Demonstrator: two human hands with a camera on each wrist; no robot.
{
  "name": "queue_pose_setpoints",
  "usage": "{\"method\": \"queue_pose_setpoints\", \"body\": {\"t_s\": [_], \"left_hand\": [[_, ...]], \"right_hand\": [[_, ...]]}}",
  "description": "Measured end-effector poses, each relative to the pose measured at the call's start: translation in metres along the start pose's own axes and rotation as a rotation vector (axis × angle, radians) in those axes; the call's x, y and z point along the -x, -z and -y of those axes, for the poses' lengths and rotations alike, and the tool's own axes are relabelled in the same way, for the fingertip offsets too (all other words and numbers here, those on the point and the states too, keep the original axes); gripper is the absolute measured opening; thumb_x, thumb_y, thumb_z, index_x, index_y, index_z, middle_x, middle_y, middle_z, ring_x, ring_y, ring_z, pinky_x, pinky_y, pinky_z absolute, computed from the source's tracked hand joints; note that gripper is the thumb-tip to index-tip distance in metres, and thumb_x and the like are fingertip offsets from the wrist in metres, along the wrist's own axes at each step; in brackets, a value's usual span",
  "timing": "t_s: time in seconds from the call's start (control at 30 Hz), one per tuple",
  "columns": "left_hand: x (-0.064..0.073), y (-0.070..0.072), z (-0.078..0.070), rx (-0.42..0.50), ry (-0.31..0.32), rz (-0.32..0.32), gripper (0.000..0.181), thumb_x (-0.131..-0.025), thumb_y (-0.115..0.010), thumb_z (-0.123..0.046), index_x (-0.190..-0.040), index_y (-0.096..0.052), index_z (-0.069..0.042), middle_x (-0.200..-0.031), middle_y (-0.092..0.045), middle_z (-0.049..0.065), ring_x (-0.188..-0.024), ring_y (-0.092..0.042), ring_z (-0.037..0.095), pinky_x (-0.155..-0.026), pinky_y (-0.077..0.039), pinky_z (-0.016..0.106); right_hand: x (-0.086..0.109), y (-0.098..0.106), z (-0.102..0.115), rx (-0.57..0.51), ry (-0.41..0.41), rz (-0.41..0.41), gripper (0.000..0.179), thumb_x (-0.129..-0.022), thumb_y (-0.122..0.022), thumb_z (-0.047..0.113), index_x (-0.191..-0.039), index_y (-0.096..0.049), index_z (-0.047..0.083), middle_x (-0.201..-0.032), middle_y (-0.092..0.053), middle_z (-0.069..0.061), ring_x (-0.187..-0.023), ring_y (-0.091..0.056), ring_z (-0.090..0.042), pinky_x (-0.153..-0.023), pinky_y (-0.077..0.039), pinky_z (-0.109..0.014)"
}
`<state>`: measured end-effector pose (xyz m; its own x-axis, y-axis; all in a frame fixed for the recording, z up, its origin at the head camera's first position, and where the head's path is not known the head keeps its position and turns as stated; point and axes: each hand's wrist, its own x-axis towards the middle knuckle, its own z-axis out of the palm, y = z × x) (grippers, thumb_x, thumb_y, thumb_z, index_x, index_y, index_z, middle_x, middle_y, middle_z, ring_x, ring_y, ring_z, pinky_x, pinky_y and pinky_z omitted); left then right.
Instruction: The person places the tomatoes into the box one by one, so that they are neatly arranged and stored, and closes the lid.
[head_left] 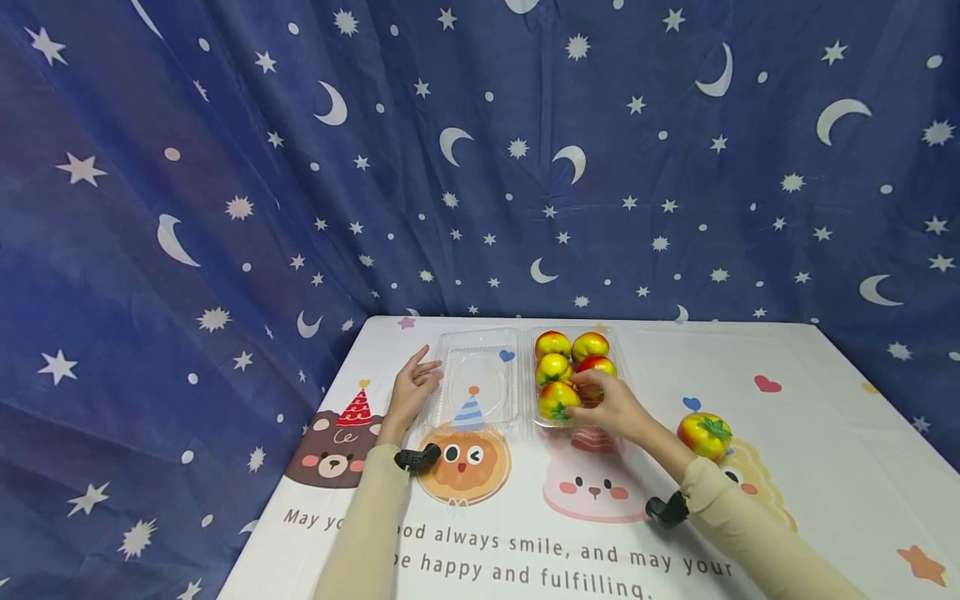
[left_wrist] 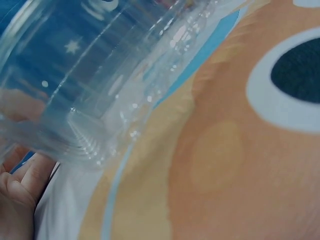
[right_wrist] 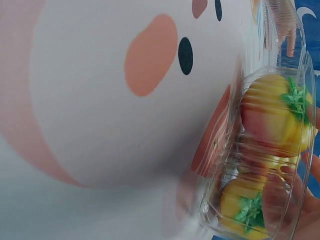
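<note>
A hinged clear plastic box lies unfolded in the head view, its bare half (head_left: 480,337) left and its fruit-filled half (head_left: 537,423) right. Several yellow-red toy persimmons with green leaves sit in the right half. My right hand (head_left: 617,406) reaches in from the right, curled fingers and thumb around the right side of the front-left persimmon (head_left: 557,398). In the right wrist view, that persimmon (right_wrist: 265,115) shows through the ribbed wall with fingertips beside it. My left hand (head_left: 408,392) rests with extended fingers at the bare half's left edge; its fingers (left_wrist: 35,177) show beside the clear wall.
Another toy persimmon (head_left: 703,437) stands on the printed white tablecloth (head_left: 825,467) to the right of my right forearm. A blue curtain (head_left: 480,192) with moons and stars hangs behind the table and along its left side. Both wrists wear black straps.
</note>
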<state>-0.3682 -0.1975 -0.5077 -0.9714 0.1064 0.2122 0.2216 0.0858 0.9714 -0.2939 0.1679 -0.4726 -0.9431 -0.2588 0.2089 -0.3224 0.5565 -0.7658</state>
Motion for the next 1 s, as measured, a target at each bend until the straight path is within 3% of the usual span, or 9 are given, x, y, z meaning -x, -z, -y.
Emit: {"method": "queue_pose_setpoints", "body": {"t_s": [0.23, 0.53, 0.73, 1.0], "left_hand": [[0.000, -0.003, 0.001, -0.006, 0.013, 0.014, 0.065, -0.094, -0.061, 0.003, -0.153, -0.034, -0.004, -0.134, -0.053, 0.032, -0.114, -0.058, 0.044, -0.078, -0.051, 0.016], [0.000, -0.001, 0.000, 0.016, 0.013, -0.001, 0.065, -0.094, -0.061, 0.005, -0.153, -0.034, -0.004, -0.134, -0.052, 0.034, -0.115, -0.057, 0.046, -0.080, -0.051, 0.018], [0.000, 0.000, -0.001, 0.020, 0.023, 0.004, 0.066, -0.094, -0.061, 0.004, -0.153, -0.032, 0.000, -0.135, -0.051, 0.035, -0.116, -0.056, 0.045, -0.080, -0.051, 0.018], [0.000, -0.001, -0.003, -0.011, 0.030, -0.006, 0.065, -0.094, -0.061, 0.004, -0.153, -0.034, -0.003, -0.135, -0.052, 0.034, -0.116, -0.057, 0.044, -0.080, -0.051, 0.018]], "right_hand": [[0.008, 0.007, -0.002, 0.010, -0.011, -0.028, 0.054, -0.080, -0.082, 0.013, -0.125, -0.060, -0.006, -0.119, -0.064, -0.022, -0.105, -0.062, -0.040, -0.087, -0.053, -0.051], [0.016, 0.028, 0.000, 0.063, 0.065, -0.096, 0.043, -0.087, -0.076, 0.013, -0.122, -0.061, -0.006, -0.119, -0.063, -0.023, -0.105, -0.062, -0.041, -0.085, -0.052, -0.055], [0.028, 0.051, -0.009, 0.167, 0.102, -0.156, 0.037, -0.090, -0.072, 0.012, -0.121, -0.062, -0.005, -0.117, -0.063, -0.023, -0.105, -0.062, -0.043, -0.082, -0.053, -0.055], [0.058, 0.094, -0.034, 0.285, 0.056, -0.168, 0.039, -0.090, -0.070, 0.011, -0.123, -0.061, -0.007, -0.119, -0.061, -0.027, -0.106, -0.060, -0.045, -0.084, -0.052, -0.058]]}}
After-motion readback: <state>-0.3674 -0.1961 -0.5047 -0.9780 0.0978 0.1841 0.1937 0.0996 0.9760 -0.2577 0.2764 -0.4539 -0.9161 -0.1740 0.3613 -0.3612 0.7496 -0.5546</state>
